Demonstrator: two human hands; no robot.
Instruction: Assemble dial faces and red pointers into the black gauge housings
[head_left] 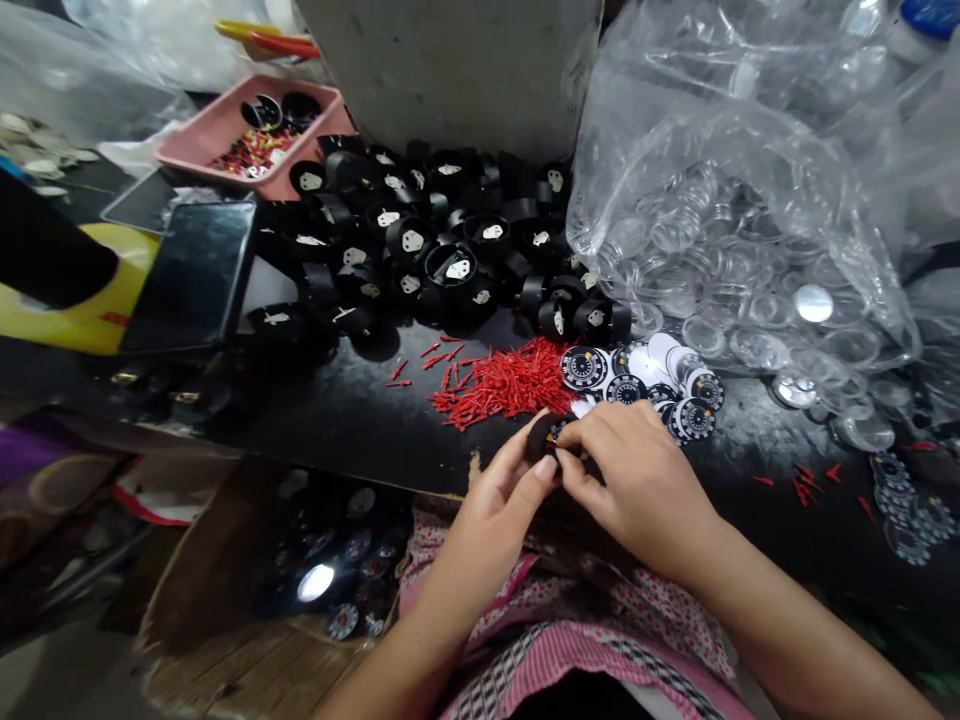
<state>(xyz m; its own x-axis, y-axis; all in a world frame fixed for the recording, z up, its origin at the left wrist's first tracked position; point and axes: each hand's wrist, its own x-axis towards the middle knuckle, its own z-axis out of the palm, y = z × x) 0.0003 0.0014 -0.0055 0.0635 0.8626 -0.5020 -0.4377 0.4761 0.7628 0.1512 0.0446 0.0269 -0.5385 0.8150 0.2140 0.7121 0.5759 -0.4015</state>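
My left hand (pixel 499 492) is closed round a small black gauge housing (pixel 538 438) at the table's front edge. A black dial face with pale markings partly shows in it. My right hand (pixel 637 475) bends over the same housing, thumb and fingertips pinched together at the dial. Whatever sits between those fingertips is too small and covered to make out. Just beyond my hands lies a heap of red pointers (pixel 514 380). Beside it, printed dial discs (pixel 622 390) overlap, some showing white backs. Black housings (pixel 412 240) with pale metal plates are piled behind.
A plastic bag (pixel 750 130) spills clear round covers (pixel 712 270) at the right. A pink tray (pixel 217 110) of small parts stands back left, near a phone-like dark slab (pixel 191 270). Below the table edge, an open cardboard box (pixel 202 570) contains round gauges.
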